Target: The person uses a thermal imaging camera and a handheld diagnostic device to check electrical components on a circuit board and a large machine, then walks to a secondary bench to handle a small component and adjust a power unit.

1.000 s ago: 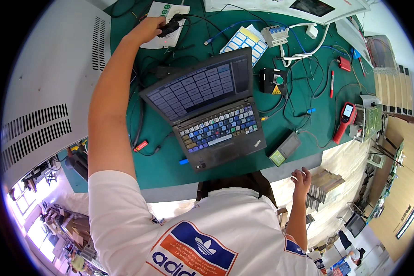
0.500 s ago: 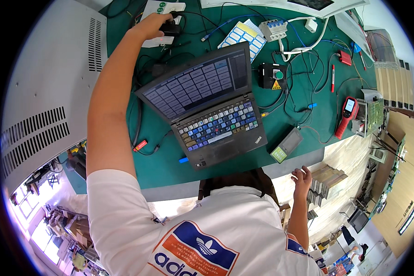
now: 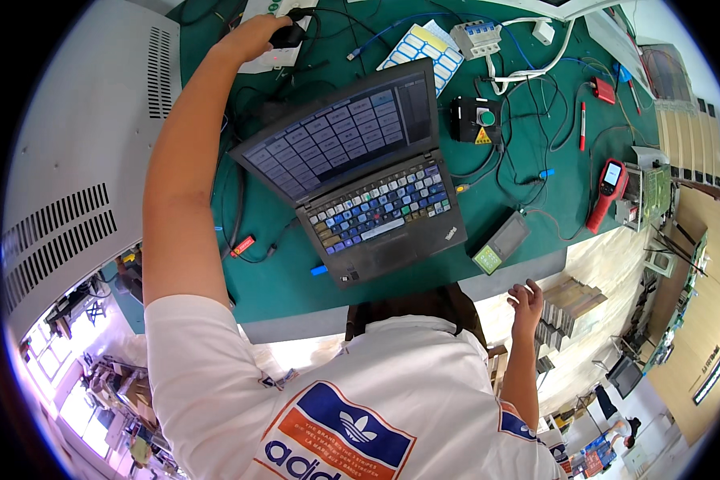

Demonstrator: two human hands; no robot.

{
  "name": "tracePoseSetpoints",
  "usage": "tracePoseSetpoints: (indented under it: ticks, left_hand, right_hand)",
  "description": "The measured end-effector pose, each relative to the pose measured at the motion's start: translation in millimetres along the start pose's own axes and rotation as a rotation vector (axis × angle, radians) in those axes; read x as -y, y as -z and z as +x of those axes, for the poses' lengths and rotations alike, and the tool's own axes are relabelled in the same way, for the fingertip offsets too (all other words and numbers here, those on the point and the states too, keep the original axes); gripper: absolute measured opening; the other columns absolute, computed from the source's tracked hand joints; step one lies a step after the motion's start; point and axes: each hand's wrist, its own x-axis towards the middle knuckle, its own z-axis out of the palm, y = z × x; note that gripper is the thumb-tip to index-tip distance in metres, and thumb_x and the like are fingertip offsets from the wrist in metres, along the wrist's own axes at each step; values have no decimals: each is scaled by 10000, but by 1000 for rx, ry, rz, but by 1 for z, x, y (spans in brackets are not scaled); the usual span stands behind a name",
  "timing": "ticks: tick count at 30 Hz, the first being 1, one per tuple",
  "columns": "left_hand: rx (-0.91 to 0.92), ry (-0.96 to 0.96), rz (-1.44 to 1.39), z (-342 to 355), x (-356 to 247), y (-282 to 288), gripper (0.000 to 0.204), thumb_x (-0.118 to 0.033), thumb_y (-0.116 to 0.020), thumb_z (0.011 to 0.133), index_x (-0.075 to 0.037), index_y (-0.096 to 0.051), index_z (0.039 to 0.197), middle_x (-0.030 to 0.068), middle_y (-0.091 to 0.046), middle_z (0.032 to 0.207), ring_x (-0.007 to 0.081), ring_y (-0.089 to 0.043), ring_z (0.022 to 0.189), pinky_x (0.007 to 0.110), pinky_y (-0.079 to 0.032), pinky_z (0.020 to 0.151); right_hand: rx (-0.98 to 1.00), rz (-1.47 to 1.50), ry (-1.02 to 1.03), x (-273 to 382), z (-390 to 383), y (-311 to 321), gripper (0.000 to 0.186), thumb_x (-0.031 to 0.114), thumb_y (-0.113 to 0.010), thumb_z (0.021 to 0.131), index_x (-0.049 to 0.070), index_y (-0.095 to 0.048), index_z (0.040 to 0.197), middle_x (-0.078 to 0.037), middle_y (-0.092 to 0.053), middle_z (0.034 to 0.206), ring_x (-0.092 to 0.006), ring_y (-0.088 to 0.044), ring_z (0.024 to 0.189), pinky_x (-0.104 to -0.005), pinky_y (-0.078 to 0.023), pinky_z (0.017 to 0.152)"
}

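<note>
Gripping chunky black plastic plug by body seemed smart for left hand; right hand hung empty, loose.

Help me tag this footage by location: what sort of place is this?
Most likely an electronics workshop or test room. The signs are a block of circuit breakers, a red handheld meter with a screen, and a green circuit board beside that meter.
</note>
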Motion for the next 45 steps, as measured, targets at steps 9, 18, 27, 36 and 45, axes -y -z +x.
tracePoseSetpoints:
  ticks: [9,18,27,36,45]
  left_hand:
    - [-45,-5,76,-7,0,-9,597,27,-718,730,-91,-501,1274,200,-596,1152,385,-571,1079,440,-484,912]
    - [-39,-179,134,10,-14,-15,283,27,-525,813,-51,-568,1082,239,-638,922,414,-625,912,491,-505,773]
    - [111,-35,235,17,-8,-28,644,60,-662,724,-47,-465,1328,248,-612,1006,421,-589,955,486,-482,803]
    - [-178,177,-122,-37,-76,64,365,-120,-654,853,-14,-594,1197,198,-638,1093,314,-655,932,372,-521,776]
    - [-860,395,-315,-246,-258,28,319,-178,-590,941,35,-580,1179,164,-611,1121,251,-635,934,333,-517,780]
  right_hand:
    - [-28,-28,-22,-1,-2,0,401,128,-589,920,-22,-446,1264,-110,-641,987,-167,-643,865,-256,-522,691]
    - [-65,-20,-20,-4,-1,0,419,128,-606,908,-39,-453,1260,-119,-646,974,-168,-647,848,-257,-517,681]
    - [-108,1,-20,-31,-6,8,415,118,-585,894,-35,-465,1261,-124,-648,972,-176,-645,851,-271,-519,695]
    - [-210,266,-269,-77,30,63,483,251,-546,930,-39,-414,1293,-164,-620,1023,-219,-633,834,-319,-522,696]
    - [-292,860,-530,-37,167,22,716,524,-313,977,-25,-290,1435,-245,-378,1432,-377,-441,1255,-494,-384,1020]
